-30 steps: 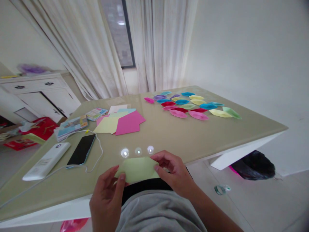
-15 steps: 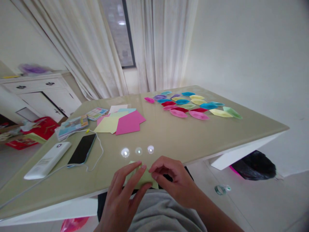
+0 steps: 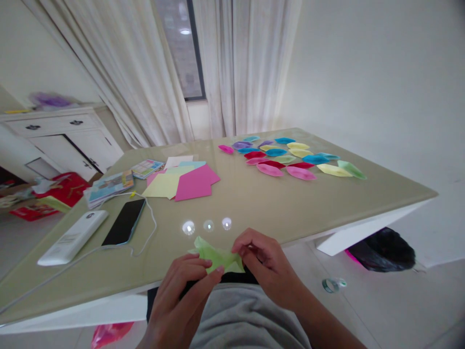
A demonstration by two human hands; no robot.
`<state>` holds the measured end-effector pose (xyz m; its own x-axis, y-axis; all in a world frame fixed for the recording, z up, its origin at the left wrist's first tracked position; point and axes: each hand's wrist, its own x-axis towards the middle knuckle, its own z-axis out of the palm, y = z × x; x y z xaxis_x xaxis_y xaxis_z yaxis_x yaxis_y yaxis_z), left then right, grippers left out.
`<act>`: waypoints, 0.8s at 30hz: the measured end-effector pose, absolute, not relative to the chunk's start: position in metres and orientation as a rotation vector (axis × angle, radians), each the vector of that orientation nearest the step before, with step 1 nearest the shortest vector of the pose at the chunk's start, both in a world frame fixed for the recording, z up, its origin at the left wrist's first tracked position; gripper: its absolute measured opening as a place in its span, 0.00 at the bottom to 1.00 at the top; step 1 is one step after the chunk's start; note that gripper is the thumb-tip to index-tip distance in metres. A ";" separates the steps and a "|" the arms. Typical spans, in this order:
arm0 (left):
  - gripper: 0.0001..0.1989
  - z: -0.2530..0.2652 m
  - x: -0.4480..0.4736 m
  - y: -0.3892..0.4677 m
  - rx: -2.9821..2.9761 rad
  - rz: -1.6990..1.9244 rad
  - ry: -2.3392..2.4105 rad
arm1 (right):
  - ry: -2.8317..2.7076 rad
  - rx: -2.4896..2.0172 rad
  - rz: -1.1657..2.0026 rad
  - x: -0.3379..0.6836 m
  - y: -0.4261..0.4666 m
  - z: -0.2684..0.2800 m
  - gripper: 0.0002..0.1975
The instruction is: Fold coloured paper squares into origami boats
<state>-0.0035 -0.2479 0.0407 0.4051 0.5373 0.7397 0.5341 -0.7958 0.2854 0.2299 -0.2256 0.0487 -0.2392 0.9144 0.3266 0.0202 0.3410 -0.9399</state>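
A light green sheet of paper [image 3: 218,254], partly folded and creased, is held between my two hands at the near edge of the table. My left hand [image 3: 185,286] grips its lower left part, thumb and fingers closed on it. At the paper's right end my right hand [image 3: 263,257] pinches the edge between thumb and forefinger. Part of the paper is hidden behind my fingers. Farther back lie several folded paper boats [image 3: 269,168] in pink, red, blue, yellow, green and purple.
Loose coloured paper sheets [image 3: 194,184] lie at the left middle of the table [image 3: 247,208]. Near them are booklets [image 3: 111,188], a black phone [image 3: 124,223], a white power bank [image 3: 72,237] and a white cable [image 3: 154,223]. A tape roll [image 3: 330,285] and a black bag [image 3: 385,249] sit on the floor.
The green paper has been lifted and opened up, showing more of its surface. My left fingers have drawn back toward its lower left edge; my right hand stays at its right end.
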 end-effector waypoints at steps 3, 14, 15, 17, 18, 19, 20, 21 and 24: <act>0.15 0.050 -0.009 -0.250 2.642 1.357 0.962 | -1.678 -0.844 0.972 0.234 -0.224 0.053 0.12; 0.16 0.057 -0.013 -0.252 2.530 1.471 1.009 | -1.867 -0.798 0.940 0.240 -0.227 0.059 0.15; 0.17 0.057 -0.012 -0.251 2.528 1.468 1.014 | -1.853 -0.787 0.939 0.240 -0.227 0.059 0.11; 0.18 0.058 -0.013 -0.251 2.546 1.462 1.031 | -1.841 -0.762 0.944 0.239 -0.226 0.060 0.05; 0.19 0.059 -0.013 -0.252 2.560 1.450 1.038 | -1.843 -0.750 0.945 0.239 -0.226 0.061 0.03; 0.19 0.061 -0.013 -0.252 2.578 1.432 1.036 | -1.846 -0.740 0.942 0.239 -0.226 0.062 0.02; 0.19 0.062 -0.013 -0.253 2.590 1.407 1.036 | -1.855 -0.732 0.940 0.238 -0.227 0.063 0.02; 0.18 0.064 -0.012 -0.254 2.596 1.373 1.038 | -1.863 -0.727 0.936 0.238 -0.227 0.064 0.03; 0.17 0.068 -0.008 -0.255 2.602 1.267 1.068 | -1.870 -0.727 0.908 0.236 -0.229 0.065 0.05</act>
<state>-0.0081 -0.2552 0.0679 0.4235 0.6070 0.6725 0.5600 -0.7589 0.3323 0.2361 -0.2286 0.0645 -0.4174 0.7786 0.4686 0.1133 0.5562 -0.8233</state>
